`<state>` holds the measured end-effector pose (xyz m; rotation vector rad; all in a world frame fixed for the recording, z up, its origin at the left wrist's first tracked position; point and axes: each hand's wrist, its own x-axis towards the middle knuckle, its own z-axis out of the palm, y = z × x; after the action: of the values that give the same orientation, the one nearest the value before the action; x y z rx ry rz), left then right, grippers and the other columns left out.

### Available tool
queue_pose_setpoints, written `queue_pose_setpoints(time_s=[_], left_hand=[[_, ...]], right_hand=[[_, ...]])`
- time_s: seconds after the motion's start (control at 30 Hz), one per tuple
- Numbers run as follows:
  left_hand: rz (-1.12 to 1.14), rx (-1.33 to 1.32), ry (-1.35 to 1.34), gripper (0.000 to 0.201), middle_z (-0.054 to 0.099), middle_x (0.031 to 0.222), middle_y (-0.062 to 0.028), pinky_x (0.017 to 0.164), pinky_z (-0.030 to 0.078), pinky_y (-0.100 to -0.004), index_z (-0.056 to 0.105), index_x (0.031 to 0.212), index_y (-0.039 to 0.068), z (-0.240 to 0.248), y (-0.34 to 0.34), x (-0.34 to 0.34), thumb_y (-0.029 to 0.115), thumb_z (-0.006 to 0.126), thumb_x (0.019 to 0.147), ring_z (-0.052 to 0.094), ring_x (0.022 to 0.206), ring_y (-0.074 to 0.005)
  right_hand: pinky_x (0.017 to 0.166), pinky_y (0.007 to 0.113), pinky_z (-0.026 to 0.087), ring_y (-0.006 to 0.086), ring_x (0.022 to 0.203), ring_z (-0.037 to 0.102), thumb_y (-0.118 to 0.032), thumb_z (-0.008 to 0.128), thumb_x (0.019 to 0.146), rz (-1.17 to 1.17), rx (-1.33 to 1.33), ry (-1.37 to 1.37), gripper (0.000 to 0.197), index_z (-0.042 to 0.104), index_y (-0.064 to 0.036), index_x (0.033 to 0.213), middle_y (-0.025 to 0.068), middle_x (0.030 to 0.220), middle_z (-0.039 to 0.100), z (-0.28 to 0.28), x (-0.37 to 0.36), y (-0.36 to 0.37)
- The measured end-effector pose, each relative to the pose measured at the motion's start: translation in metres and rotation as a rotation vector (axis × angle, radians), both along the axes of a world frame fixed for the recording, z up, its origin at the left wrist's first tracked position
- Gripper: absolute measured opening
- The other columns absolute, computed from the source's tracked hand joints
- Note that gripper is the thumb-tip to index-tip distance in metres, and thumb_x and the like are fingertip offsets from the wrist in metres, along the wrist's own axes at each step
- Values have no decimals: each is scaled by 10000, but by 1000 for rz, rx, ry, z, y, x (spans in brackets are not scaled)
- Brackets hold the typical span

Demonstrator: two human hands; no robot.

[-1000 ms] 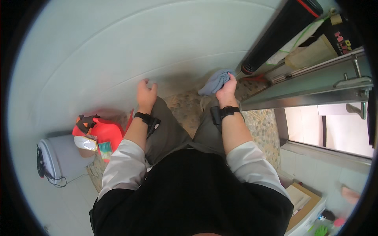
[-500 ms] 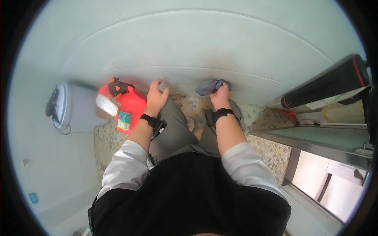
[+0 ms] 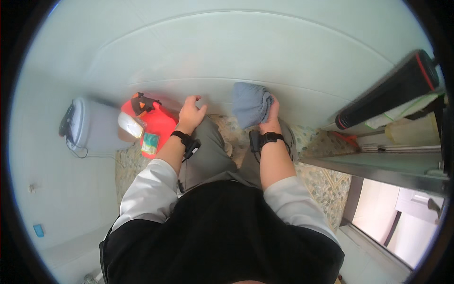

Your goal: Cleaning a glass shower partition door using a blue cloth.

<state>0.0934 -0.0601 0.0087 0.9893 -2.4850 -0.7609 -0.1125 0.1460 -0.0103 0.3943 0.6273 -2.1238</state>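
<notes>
Hands meet a pale wall [image 3: 227, 52] at the far side of the head view. The right hand [image 3: 270, 116] has its fingers curled around a bunched blue-grey cloth [image 3: 250, 108], pinching it and pressing it flat against the wall, just above the pebble-patterned floor [image 3: 326, 184]. The left hand [image 3: 191, 113] sits a little to the left of the cloth, apart from it, fingers loosely spread and bent, tips at or just off the wall; which one cannot be told. Both wrists carry black bands. Left of the left hand, near the floor, stands a red bag [image 3: 153, 125] with a white container [image 3: 90, 123] beside it. Far right, a black roll [image 3: 385, 90] with red ends leans by a metal door frame [image 3: 378, 165].
</notes>
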Motion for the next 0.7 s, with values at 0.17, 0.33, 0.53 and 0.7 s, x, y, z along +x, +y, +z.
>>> queue_pose_setpoints(time_s=[0.17, 0.33, 0.53, 0.7], left_hand=[[-142, 26, -58, 354, 716, 1067, -160, 821, 542, -425, 720, 1085, 57, -4, 22, -26, 325, 648, 866, 701, 845, -321], [-87, -113, -498, 373, 741, 996, -174, 863, 546, -472, 781, 1013, 126, 21, 54, -38, 391, 547, 895, 702, 943, -379], [-1, -140, -550, 414, 740, 960, -179, 868, 535, -494, 790, 974, 135, 44, 70, -36, 435, 511, 914, 700, 950, -379], [82, -177, -451, 388, 739, 937, -175, 871, 511, -505, 790, 949, 123, 55, 69, 21, 403, 526, 896, 701, 950, -358]], right_hand=[[1011, 453, 480, 325, 1147, 606, -335, 411, 1015, -161, -106, 99, 442, 633, -32, 1247, 139, 1263, 654, 15, -26, 69], [979, 452, 490, 307, 1078, 625, -344, 381, 1020, -322, -12, 83, 417, 656, -65, 1163, 132, 1182, 677, 33, -25, 121], [862, 447, 509, 256, 860, 608, -305, 391, 1007, -287, 153, 90, 328, 616, -97, 888, 66, 912, 661, -7, -50, 156], [768, 423, 498, 249, 766, 557, -275, 389, 1013, -252, 237, 18, 307, 561, -117, 815, 48, 810, 612, 23, -32, 131]])
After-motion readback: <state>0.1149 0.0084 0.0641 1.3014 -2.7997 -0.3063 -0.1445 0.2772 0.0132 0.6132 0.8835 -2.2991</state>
